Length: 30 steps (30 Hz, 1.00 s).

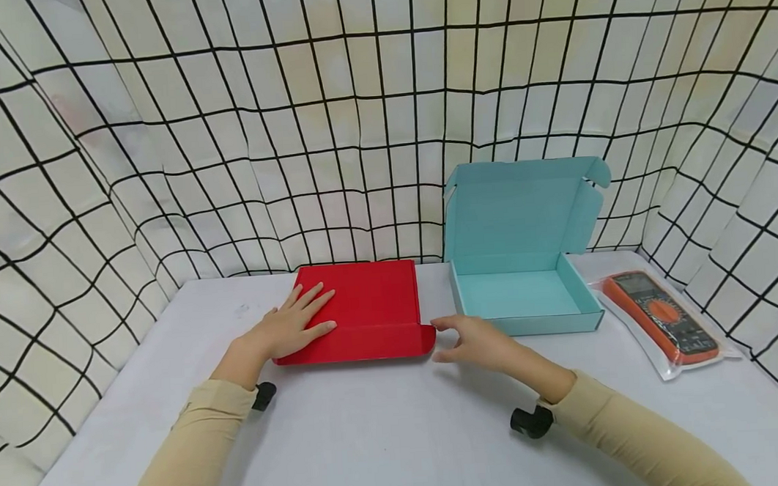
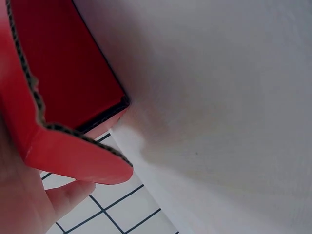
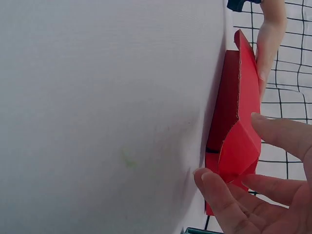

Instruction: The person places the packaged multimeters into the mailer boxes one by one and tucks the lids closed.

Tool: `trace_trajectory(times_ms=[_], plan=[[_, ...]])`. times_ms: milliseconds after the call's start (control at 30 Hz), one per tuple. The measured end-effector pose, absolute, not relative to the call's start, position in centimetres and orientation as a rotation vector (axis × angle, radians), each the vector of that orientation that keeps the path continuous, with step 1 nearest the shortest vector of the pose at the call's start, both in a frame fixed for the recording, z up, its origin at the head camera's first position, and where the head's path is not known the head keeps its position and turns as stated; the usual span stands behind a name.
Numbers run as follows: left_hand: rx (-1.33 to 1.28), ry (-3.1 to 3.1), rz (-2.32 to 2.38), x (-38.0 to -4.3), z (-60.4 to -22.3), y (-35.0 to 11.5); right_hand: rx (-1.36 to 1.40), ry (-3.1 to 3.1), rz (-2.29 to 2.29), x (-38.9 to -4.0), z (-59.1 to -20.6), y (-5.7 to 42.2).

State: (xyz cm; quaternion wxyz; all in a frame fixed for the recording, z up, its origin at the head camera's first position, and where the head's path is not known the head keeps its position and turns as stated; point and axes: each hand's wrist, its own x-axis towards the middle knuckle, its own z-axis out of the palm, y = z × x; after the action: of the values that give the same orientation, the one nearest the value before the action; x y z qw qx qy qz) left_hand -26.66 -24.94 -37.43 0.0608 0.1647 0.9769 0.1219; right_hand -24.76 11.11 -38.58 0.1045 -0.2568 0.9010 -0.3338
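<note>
A red cardboard mailer box [image 1: 372, 295] lies on the white table with its lid folded over and the front flap tilted outward. My left hand [image 1: 291, 329] rests on the left part of the lid, fingers spread. At the front right corner my right hand [image 1: 478, 341] has its thumb and fingers apart around the side tab [image 3: 236, 151]. One fingertip touches the red cardboard in the right wrist view. From the left wrist, the other side tab [image 2: 83, 158] sticks out, and the gap under the lid shows the box's dark red inside.
A turquoise mailer box [image 1: 520, 221] stands with its lid raised, right of the red one. Farther right lies an orange and black multimeter [image 1: 660, 317] in a clear plastic bag. Cloth with a black grid [image 1: 383, 126] walls the table's back and sides.
</note>
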Motion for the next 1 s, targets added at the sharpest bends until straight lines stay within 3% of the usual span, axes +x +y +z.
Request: trace_trajectory(times_ms=[633, 1000], plan=[[0.506, 2.953, 0.398, -26.6, -37.4, -24.8, -0.519, 2.576, -1.043, -25.7, -39.9, 8.9], [0.497, 2.946, 0.397, -26.8, -37.5, -24.9, -0.559, 2.497, -1.108, -25.8, -39.5, 9.2]])
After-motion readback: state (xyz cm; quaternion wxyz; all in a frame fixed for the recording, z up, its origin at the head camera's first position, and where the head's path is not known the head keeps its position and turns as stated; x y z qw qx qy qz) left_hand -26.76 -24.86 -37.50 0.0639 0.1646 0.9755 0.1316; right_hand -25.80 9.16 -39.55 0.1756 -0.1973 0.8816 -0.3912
